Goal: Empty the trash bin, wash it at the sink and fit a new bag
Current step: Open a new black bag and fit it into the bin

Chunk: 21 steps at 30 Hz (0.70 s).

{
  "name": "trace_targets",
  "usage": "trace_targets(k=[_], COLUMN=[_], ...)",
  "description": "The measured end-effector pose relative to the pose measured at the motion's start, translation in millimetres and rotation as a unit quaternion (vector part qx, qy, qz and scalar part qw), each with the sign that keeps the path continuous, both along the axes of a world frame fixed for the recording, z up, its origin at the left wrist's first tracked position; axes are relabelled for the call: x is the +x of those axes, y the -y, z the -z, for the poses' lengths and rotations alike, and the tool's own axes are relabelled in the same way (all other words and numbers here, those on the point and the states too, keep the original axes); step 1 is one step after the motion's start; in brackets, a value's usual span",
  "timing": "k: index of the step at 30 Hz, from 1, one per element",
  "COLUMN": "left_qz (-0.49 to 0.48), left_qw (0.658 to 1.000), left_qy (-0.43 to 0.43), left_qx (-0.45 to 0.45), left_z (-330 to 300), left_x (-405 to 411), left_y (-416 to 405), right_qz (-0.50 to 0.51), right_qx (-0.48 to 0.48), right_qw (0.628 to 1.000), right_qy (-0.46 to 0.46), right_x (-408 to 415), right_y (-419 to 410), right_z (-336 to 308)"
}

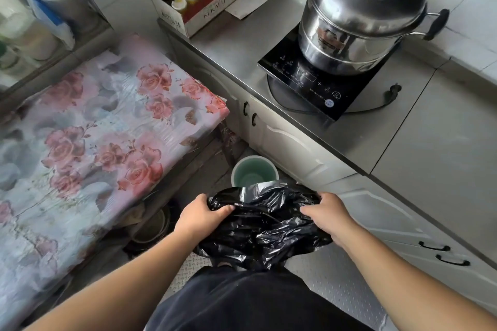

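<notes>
Gripping the black bag [265, 226], left hand [200, 216] and right hand [329, 213] hide the bin's [254, 169] near rim.

The bag [265, 223] covered the near rim of the bin [254, 172], and the bin's outer wall and base could not be seen. The fingertips of the left hand [204, 216] and right hand [329, 213] were buried in the bag's folds. The bag's lower end was lost against dark clothing. The pot [363, 16] was cut off by the top edge, as were the bottles in the box [197, 12]. The print on the cooker [320, 80] was too small to read. Shelf items at far left were blurred. Things under the table [88, 126] lay in shadow, unidentifiable.
</notes>
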<state>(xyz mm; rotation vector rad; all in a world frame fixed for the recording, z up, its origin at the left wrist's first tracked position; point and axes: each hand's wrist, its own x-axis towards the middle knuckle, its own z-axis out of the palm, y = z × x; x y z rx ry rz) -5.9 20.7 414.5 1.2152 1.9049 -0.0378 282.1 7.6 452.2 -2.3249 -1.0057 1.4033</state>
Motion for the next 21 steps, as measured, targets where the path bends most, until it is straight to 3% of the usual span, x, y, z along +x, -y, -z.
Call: trace_targets(k=[3, 8, 11, 14, 16, 21], left_qz=[-0.028, -0.133, -0.138, -0.178, -0.155, -0.134], left_qw=[0.998, 0.991, 0.989, 0.968, 0.961, 0.980], left_qy=[-0.044, -0.011, 0.033, 0.154, 0.200, 0.100], left_qx=[0.021, -0.009, -0.035, -0.089, -0.114, -0.107], left_z=[5, 7, 12, 14, 20, 40], left_x=[-1, -10, -6, 0, 5, 22], left_y=[-1, -10, -10, -3, 3, 2], right_qz=[-0.040, -0.049, -0.017, 0.028, 0.036, -0.016], right_qx=[0.005, -0.018, -0.064, -0.104, -0.125, -0.114], right_qw=[0.998, 0.981, 0.984, 0.983, 0.985, 0.993], right_qy=[0.056, 0.187, 0.164, 0.147, 0.114, 0.008], right_x=[-5, -1, -7, -15, -15, -2], right_y=[-1, 7, 9, 12, 14, 8], right_z=[0, 5, 10, 18, 26, 50])
